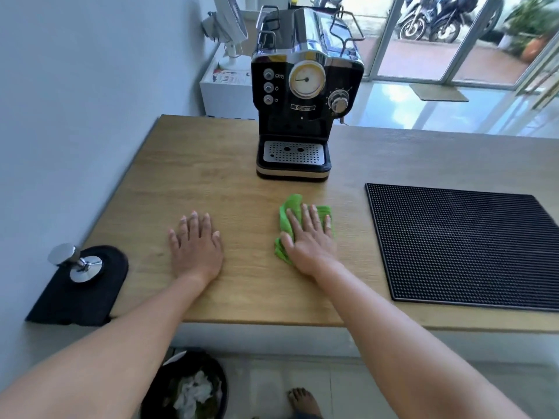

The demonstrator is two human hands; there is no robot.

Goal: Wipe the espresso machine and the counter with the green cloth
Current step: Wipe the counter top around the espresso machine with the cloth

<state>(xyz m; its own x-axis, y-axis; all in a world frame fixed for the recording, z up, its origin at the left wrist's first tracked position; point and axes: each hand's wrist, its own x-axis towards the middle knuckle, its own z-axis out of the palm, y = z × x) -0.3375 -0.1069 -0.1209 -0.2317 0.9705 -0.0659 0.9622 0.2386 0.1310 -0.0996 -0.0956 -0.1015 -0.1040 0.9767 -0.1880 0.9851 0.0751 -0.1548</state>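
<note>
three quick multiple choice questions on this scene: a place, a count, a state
1. Where is the tamper? A) drip tray B) small black pad, counter left corner C) ribbed mat
2. How many round buttons left of the espresso machine gauge? A) two B) three C) five
3. The right hand is: A) flat on the green cloth B) gripping the machine C) hanging free
Answers: B, it stands on the pad; B, three in a column; A, straight fingers lie over the cloth.

The wooden desk point(211, 164) carries a black espresso machine point(305, 95) at the back, a crumpled green cloth point(292, 204) before it, a rubber bar mat point(462, 246) at right, and a tamping mat point(75, 300) on the near left corner.
</note>
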